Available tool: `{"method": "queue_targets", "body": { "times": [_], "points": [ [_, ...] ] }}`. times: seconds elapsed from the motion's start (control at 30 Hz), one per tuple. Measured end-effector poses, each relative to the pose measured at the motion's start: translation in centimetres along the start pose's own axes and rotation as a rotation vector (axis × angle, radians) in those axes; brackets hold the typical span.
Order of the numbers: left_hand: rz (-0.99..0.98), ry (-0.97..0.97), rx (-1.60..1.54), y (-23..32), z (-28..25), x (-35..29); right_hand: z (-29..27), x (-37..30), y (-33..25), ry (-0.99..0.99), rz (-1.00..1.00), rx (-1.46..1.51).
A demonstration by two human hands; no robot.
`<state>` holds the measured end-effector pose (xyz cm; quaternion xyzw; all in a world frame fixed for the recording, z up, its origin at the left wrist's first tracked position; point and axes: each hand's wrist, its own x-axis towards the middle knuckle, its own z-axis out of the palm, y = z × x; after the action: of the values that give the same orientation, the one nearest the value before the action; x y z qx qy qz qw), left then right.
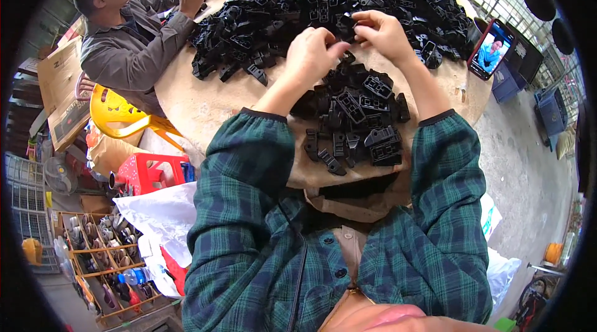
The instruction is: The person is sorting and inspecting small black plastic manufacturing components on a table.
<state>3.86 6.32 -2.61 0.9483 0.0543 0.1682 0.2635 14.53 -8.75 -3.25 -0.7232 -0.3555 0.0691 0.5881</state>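
Note large pile of black parts (267, 14) at 12 o'clock, just beyond left hand (314, 55) and right hand (387, 34). See both curled over near edge; cannot tell whether grasping anything. Find smaller heap (351, 108) at 6 o'clock, on tan tabletop (211, 98). Log phone (491, 50) at 3, co-worker (127, 42) at 9.
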Motion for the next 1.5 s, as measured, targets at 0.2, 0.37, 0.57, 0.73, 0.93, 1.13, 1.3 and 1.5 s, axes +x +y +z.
{"method": "queue_targets", "body": {
  "times": [0.2,0.37,0.57,0.73,0.93,1.13,1.3,1.5],
  "points": [
    [0.024,-0.12,0.076,-0.8,1.0,0.5,-0.2,-0.4,-1.2,-0.133,0.195,0.186],
    [0.006,-0.065,0.014,-0.3,0.8,0.3,-0.5,-0.9,-1.8,-0.175,0.185,0.235],
    [-0.091,-0.047,-0.747,-0.7,-0.5,0.8,0.4,-1.8,-3.4,-0.226,-0.04,0.175],
    [0.052,-0.259,-1.146,-0.5,-2.8,0.0,-0.3,-1.8,-3.3,-0.117,0.004,0.301],
    [0.096,-0.18,-1.071,-0.9,-2.5,0.1,0.3,-2.0,-3.4,-0.128,0.061,0.452],
    [-0.208,-0.322,-1.275,-1.1,-2.3,0.3,0.6,-2.7,-3.8,-0.048,-0.227,0.195],
    [-0.251,-0.367,-1.163,-1.4,-1.5,0.8,0.1,-2.4,-3.0,-0.061,-0.325,0.001],
    [-0.233,-0.355,-1.022,-0.7,-1.1,1.3,-0.3,-2.1,-2.0,-0.045,-0.335,0.002]
  ]
}}
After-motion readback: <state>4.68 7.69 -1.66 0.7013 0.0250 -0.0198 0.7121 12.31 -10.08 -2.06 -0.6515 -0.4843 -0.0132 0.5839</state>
